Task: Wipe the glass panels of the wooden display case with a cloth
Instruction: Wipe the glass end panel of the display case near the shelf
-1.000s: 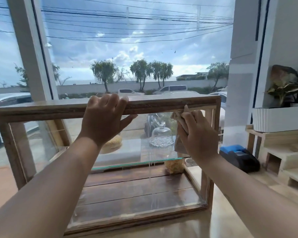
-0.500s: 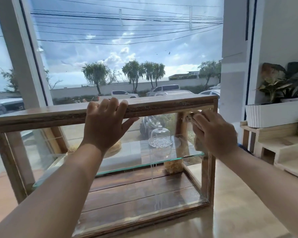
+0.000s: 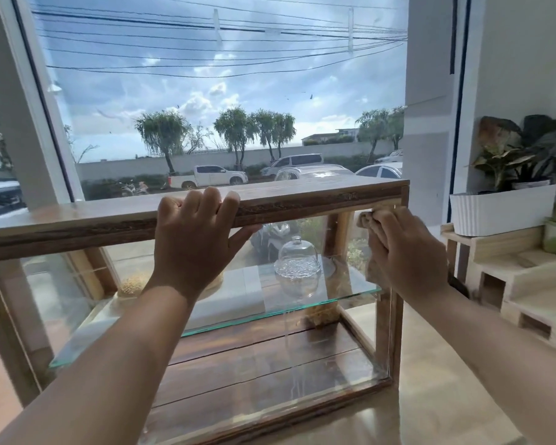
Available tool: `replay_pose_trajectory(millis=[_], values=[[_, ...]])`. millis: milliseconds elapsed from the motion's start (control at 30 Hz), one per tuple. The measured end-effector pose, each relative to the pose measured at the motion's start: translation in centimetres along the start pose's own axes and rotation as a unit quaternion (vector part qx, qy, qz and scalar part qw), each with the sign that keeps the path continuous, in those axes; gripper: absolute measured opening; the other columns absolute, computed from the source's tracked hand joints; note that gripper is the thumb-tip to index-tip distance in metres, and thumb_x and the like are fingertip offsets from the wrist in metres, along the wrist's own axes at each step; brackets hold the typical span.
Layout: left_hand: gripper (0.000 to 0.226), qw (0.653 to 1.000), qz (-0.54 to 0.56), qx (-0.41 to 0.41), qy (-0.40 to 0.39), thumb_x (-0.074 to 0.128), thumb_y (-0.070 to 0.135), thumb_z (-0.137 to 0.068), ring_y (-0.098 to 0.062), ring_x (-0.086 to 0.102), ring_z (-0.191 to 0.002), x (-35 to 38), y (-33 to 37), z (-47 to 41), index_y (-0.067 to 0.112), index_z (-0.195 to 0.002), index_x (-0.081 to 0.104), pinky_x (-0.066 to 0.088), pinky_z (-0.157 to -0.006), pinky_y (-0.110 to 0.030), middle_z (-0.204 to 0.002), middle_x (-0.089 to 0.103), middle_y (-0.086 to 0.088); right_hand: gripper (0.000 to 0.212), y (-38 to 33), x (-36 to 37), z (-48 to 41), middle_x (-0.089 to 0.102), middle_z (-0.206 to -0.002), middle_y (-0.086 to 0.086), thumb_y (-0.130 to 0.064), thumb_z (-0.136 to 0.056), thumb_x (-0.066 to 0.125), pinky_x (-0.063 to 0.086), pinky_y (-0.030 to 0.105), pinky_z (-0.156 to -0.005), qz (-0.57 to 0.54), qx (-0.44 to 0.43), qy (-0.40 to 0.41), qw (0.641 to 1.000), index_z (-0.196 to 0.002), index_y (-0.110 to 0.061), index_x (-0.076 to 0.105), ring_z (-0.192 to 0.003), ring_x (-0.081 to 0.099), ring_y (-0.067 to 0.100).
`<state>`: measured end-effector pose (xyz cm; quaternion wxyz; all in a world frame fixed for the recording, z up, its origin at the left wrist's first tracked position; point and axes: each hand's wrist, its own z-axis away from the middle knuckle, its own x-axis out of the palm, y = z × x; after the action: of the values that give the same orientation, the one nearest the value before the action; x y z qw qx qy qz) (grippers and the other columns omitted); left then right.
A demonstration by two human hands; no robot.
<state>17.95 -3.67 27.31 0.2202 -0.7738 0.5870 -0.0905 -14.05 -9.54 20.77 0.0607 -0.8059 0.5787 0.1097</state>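
So the wooden display case (image 3: 286, 412) sits on the table (image 3: 446, 406) right by the window (image 3: 238, 91). The left hand (image 3: 195, 248) is hooked over its top plank (image 3: 318, 200), fingers curled across the top and thumb tucked under the front edge. My guess is that grip is purely there to stop the case sliding or tipping while the other side gets scrubbed. The right hand (image 3: 411, 255) has its grip closed around a bunched-up tan cloth (image 3: 369, 220), pressing it against the front glass panel (image 3: 238, 374) in the upper right corner, just under the plank. Both arms reach forward, nearly straight, with the backs of both hands facing the camera.
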Motion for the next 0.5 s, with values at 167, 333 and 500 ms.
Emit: replay_pose_trajectory(millis=[167, 333, 500], values=[[0.058, 1.0, 0.002, 0.0, 0.006, 0.037, 0.065, -0.102, -0.03, 0.051, -0.077, 0.0, 0.1, 0.0, 0.01, -0.11, 0.056, 0.034, -0.065, -0.041, -0.092, 0.054, -0.01, 0.017, 1.3, -0.5, 1.0, 0.063, -0.098, 0.007, -0.023, -0.101, 0.052, 0.051, 0.034, -0.052, 0.001, -0.109, -0.034, 0.993, -0.103, -0.013, 0.066, -0.077, 0.064, 0.029], [0.057, 1.0, -0.007, 0.0, 0.011, 0.037, 0.063, -0.102, -0.031, 0.05, -0.078, 0.0, 0.2, 0.0, 0.01, -0.11, 0.055, 0.033, -0.065, -0.042, -0.092, 0.053, -0.011, 0.012, 2.1, -1.2, -1.4, 0.059, -0.095, 0.009, -0.021, -0.1, 0.055, 0.044, 0.031, -0.048, 0.04, -0.078, -0.005, 0.996, -0.099, -0.011, 0.063, -0.074, 0.059, 0.029], [0.058, 1.0, -0.007, -0.002, 0.001, 0.036, 0.063, -0.102, -0.032, 0.052, -0.08, -0.2, 0.3, 0.0, 0.009, -0.112, 0.056, 0.034, -0.066, -0.043, -0.094, 0.054, -0.012, 0.01, 3.6, -1.1, 0.2, 0.063, -0.099, 0.009, -0.02, -0.093, 0.058, 0.048, 0.032, -0.046, 0.015, -0.216, -0.05, 0.975, -0.101, -0.018, 0.052, -0.071, 0.062, 0.03]])
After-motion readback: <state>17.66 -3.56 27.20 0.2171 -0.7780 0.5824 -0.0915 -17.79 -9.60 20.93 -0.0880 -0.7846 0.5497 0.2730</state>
